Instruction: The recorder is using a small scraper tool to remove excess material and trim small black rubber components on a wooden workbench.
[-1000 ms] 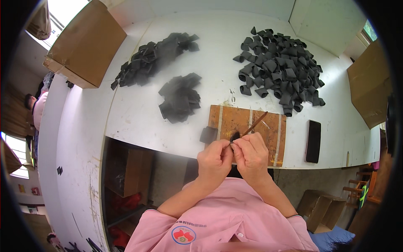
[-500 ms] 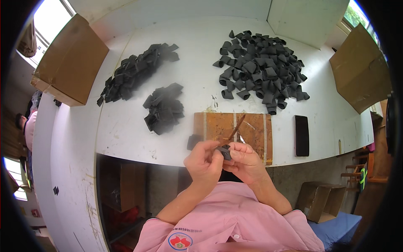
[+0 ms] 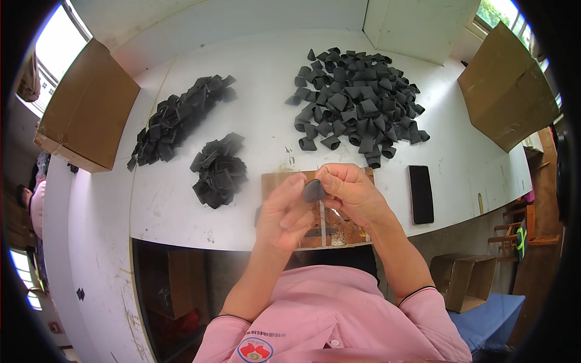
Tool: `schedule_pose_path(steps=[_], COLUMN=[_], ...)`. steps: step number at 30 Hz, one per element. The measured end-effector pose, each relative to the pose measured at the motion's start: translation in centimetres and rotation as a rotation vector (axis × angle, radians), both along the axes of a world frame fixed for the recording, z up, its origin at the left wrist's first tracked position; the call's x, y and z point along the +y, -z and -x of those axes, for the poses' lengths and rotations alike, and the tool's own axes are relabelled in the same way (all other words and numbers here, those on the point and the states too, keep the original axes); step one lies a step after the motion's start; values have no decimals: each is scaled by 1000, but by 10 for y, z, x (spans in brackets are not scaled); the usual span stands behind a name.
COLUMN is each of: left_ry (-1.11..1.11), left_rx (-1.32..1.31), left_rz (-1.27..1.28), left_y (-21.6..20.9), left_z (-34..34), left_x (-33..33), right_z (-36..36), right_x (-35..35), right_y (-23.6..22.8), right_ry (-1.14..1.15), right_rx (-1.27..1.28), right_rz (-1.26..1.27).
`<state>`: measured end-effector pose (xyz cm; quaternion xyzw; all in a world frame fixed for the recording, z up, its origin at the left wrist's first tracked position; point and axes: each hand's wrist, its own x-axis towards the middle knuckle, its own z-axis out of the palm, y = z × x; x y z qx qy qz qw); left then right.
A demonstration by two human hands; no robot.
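Note:
In front of my chest, over a brown board (image 3: pixel 274 183) with pale strips, my right hand (image 3: pixel 353 192) pinches a small dark grey folded piece (image 3: pixel 313 190) between thumb and fingers. The piece looks like a little tapered sleeve of soft sheet, its rounded face toward me. Close at its left side is my left hand (image 3: pixel 283 210), its fingers partly curled and smeared by motion. Whether they still touch the piece is unclear. Both hands hide much of the board.
Beyond the board lies a large heap of similar rolled grey pieces (image 3: pixel 363 100). Leftward are two piles of flat grey pieces (image 3: pixel 178 118) (image 3: pixel 219 172). A black phone (image 3: pixel 421 195) lies right of the board. Cardboard boxes (image 3: pixel 91 106) (image 3: pixel 508 91) stand at both sides.
My hands have risen away from me, and the grey piece is raised and turned. The brown pointed stick that stuck up beyond my fingers no longer shows there. The view has shifted slightly.

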<state>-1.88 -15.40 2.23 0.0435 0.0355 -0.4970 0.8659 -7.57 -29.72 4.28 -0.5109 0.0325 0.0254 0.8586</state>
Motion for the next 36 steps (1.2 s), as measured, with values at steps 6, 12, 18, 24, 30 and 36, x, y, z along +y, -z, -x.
schedule_pose_path(steps=[6,12,18,24,30,36], left_ry=[-356,-716,-764,-501,-559,-566], left_rx=[-782,-1772,-1069,-635,-769,-750], left_rz=[-682,-707,-588,-358,-457,-466], left_y=[-25,-40,-37,-30,-23,-23], left_z=[4,-8,5,11,16,12], left_x=[-9,-12,-9,-3,-1,-3], right_z=[0,23,15,11,10,10], right_x=[-6,3,21,16,19,15], right_y=[-21,-19,-30,-25,-11,-26], right_ry=[90,613,624,626,672,537], right_rx=[-10,-471,-549,-577,-627,-583], right_rz=[313,1140,1255,1279,1251,1477])
